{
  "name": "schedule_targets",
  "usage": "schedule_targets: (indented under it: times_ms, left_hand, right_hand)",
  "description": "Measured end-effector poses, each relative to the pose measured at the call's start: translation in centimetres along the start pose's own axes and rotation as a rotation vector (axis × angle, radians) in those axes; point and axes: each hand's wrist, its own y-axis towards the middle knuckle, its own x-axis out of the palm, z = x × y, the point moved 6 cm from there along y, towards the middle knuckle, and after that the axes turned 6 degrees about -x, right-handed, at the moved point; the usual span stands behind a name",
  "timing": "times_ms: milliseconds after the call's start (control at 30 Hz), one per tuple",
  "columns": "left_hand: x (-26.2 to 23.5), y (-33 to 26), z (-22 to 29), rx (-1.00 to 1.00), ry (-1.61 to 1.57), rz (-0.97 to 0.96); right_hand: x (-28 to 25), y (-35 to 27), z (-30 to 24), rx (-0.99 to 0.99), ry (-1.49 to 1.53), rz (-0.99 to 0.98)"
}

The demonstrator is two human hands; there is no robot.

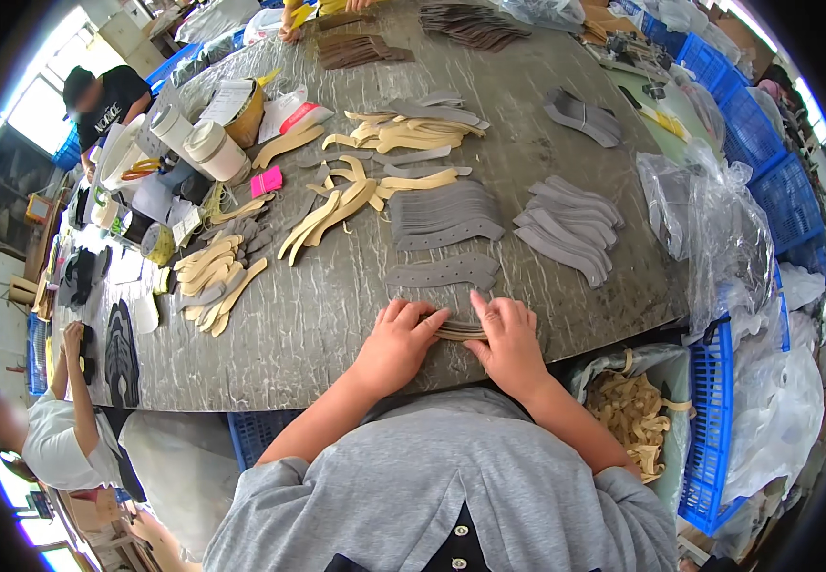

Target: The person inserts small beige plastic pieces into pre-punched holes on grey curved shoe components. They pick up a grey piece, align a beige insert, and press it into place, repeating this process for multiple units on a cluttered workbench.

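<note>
Close to the table's front edge, my left hand (397, 345) and my right hand (508, 345) grip the two ends of a thin stack of curved strips (461, 331), grey with a tan layer; the fingers hide much of it. Just beyond lies a single grey curved strap (443, 272) with a row of small holes. Behind that is a neat stack of grey straps (443, 217). To the right sits a looser grey pile (570, 229). Tan curved strips (332, 214) fan out to the left, and more tan pieces (213, 272) are heaped farther left.
Grey pieces (583, 116) and brown piles (363, 51) lie farther back. White jars (216, 153) crowd the left side. Clear plastic bags (718, 229) hang over the right edge. A bin of tan scraps (628, 419) and a blue crate (709, 429) stand at right. Co-workers (70, 434) work at left.
</note>
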Motion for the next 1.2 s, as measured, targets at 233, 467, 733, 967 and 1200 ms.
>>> schedule_targets:
  times_ms: [233, 467, 733, 967, 1200]
  left_hand:
    - [-0.9, 0.4, 1.4, 0.039, 0.035, 0.034]
    - [0.7, 2.3, 2.8, 0.063, -0.052, 0.039]
    - [-0.5, 2.3, 1.6, -0.055, -0.271, 0.231]
    - [-5.1, 4.5, 1.6, 0.069, -0.114, 0.421]
    - [0.5, 2.6, 1.4, 0.027, -0.136, -0.186]
  right_hand:
    - [0.5, -0.2, 0.6, 0.013, 0.147, 0.01]
    - [0.7, -0.7, 1.4, 0.078, 0.295, 0.101]
    - [0.6, -0.7, 1.7, 0.16, 0.354, 0.114]
    - [0.6, -0.7, 0.6, -0.105, 0.377, 0.03]
    - [0.2, -0.8, 0.9, -0.02, 0.24, 0.06]
